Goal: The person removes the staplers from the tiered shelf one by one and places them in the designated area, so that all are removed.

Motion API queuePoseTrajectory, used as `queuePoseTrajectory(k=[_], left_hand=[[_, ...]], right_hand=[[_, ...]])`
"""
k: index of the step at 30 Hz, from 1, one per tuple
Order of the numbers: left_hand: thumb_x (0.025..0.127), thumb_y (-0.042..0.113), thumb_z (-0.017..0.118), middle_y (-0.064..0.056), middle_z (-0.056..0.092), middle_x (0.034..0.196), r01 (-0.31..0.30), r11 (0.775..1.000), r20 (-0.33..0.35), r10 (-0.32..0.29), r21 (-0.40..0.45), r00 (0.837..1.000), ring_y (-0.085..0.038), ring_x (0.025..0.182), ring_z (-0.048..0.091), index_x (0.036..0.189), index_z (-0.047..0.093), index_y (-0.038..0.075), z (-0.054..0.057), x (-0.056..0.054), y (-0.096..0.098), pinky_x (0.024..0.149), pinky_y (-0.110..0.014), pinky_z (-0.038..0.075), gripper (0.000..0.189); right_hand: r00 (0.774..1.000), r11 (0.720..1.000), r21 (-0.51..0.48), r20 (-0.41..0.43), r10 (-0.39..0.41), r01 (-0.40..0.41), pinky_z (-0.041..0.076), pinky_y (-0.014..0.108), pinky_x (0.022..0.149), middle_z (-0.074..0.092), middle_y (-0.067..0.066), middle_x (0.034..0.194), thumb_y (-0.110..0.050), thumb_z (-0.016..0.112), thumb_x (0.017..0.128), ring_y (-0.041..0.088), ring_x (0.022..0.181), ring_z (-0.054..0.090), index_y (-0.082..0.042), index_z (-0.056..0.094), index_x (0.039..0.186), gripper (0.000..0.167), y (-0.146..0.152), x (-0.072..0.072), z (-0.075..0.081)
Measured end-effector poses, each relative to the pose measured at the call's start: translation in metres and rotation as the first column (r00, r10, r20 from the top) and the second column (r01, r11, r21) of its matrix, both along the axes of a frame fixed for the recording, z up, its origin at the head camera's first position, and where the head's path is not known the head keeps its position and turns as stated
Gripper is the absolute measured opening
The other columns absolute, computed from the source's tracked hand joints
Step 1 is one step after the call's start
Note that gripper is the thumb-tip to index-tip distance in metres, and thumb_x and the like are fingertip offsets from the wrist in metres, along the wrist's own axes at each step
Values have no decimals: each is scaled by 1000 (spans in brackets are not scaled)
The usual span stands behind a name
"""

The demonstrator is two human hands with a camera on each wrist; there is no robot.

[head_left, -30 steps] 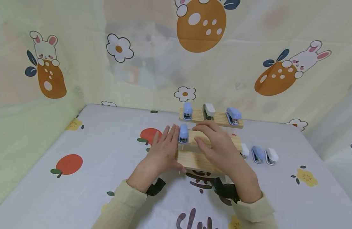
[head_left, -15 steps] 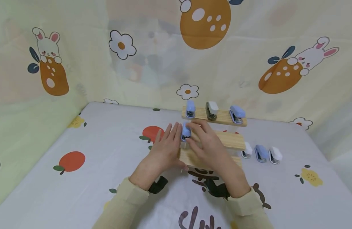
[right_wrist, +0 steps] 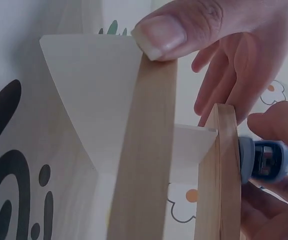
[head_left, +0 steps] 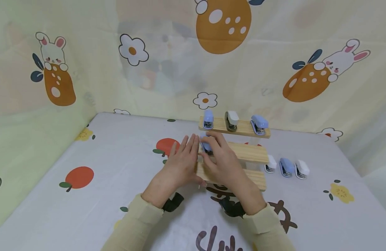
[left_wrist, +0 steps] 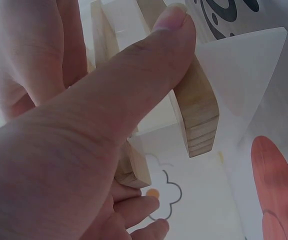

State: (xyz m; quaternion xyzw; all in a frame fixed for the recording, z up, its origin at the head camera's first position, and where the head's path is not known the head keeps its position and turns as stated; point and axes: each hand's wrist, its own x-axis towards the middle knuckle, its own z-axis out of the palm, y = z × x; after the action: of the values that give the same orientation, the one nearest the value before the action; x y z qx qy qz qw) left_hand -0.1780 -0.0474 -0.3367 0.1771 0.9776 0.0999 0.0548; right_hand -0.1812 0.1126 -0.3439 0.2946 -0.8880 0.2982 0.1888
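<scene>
A small blue stapler [head_left: 206, 146] stands at the left end of the middle board [head_left: 250, 153] of a three-tier wooden rack. My right hand [head_left: 225, 162] pinches it between thumb and fingers, which partly cover it; the right wrist view shows the stapler [right_wrist: 270, 161] between the fingertips. My left hand [head_left: 179, 165] lies along the rack's left end with its fingers straight. Its thumb [left_wrist: 171, 30] touches the end of the front board [left_wrist: 199, 110], while its other fingertips reach past the board behind.
On the rear board [head_left: 243, 128] stand a blue stapler [head_left: 208, 119], a white stapler [head_left: 232, 120] and another blue one [head_left: 259, 124]. Right of the rack, a white stapler [head_left: 270, 164], a blue stapler [head_left: 286, 167] and a white stapler [head_left: 302, 169] sit on the patterned tablecloth [head_left: 321, 216].
My right hand has moved left from above the middle board and taken hold of the blue stapler, which now sits at a slight angle. The left hand stays at the rack's end.
</scene>
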Motion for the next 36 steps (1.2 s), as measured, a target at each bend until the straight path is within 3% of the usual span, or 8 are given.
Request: queuePoseTrajectory(k=[5, 15, 22, 36], left_hand=[[61, 61, 87, -9, 7, 168, -7, 1000, 4, 7, 17, 1000, -30, 156, 5, 160, 5, 7, 1, 0, 0, 124, -57, 11, 139], [61, 61, 87, -10, 9, 168, -6, 1000, -17, 6, -1, 1000, -30, 156, 8, 160, 5, 6, 0, 0, 0, 124, -56, 14, 140], [60, 60, 88, -10, 9, 168, -11, 1000, -16, 11, 10, 1000, -29, 156, 8, 159, 5, 5, -2, 1, 1, 124, -55, 14, 141], [59, 57, 90, -11, 11, 168, -3, 999, -26, 4, 37, 1000, -30, 156, 10, 159, 7, 4, -1, 1, 1, 124, -56, 14, 141]], right_hand=[[1000, 1000, 0, -23, -15, 15, 50, 42, 104, 51, 15, 134, -1, 67, 90, 29, 126, 55, -2, 56, 117, 28, 1, 0, 2], [996, 999, 40, -86, -10, 14, 55, 44, 95, 56, 20, 134, 1, 73, 86, 34, 118, 63, 0, 68, 118, 33, 10, -3, 5], [997, 999, 28, -71, -32, 34, 56, 42, 93, 57, 18, 133, 0, 74, 85, 33, 118, 62, -1, 68, 118, 34, 19, -2, 8], [995, 996, 50, -79, -66, 70, 55, 45, 93, 57, 16, 133, -3, 76, 85, 33, 117, 61, -2, 68, 119, 35, 36, 12, 20]])
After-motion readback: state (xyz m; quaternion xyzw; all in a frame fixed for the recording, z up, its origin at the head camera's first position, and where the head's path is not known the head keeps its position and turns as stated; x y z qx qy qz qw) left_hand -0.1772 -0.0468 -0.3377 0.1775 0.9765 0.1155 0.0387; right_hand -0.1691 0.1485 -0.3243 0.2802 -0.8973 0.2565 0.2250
